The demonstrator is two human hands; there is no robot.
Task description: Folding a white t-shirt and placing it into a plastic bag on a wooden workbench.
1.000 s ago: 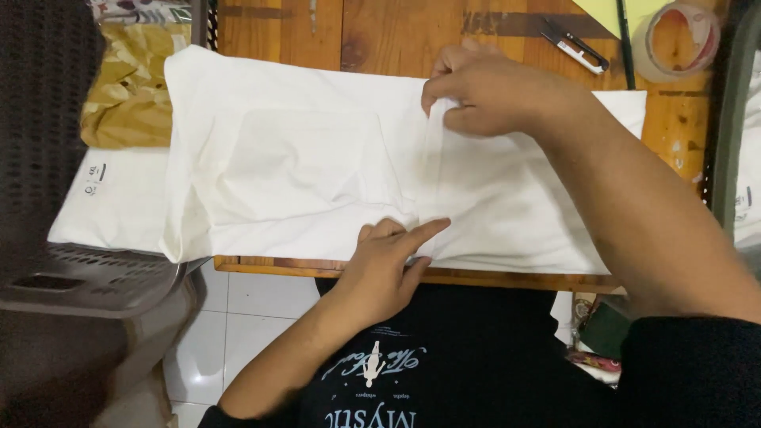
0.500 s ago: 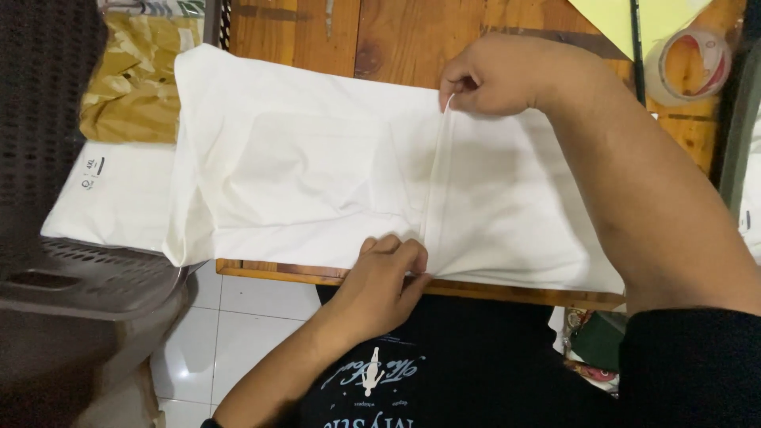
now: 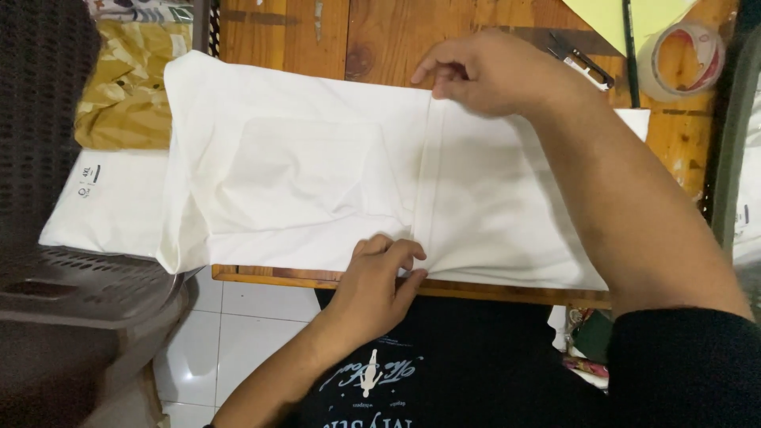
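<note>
A white garment (image 3: 301,174) lies spread flat across a wooden table (image 3: 317,32), its left end hanging over the table's edge. My right hand (image 3: 483,75) pinches the far end of the garment's hem at the back edge. At the near edge my left hand (image 3: 380,277) pinches the same hem. The hem runs as a straight band between both hands, laid over the cloth.
A roll of tape (image 3: 682,59) and small snips (image 3: 579,59) lie at the table's back right, beside a yellow sheet (image 3: 626,16). A dark plastic basket (image 3: 71,285) stands at left, with folded white cloth (image 3: 103,206) and a mustard bag (image 3: 123,95) behind it. White floor tiles (image 3: 238,333) show below.
Both hands have carried the garment's right edge leftward, folding it over the cloth. The hem now stands as a straight band between them.
</note>
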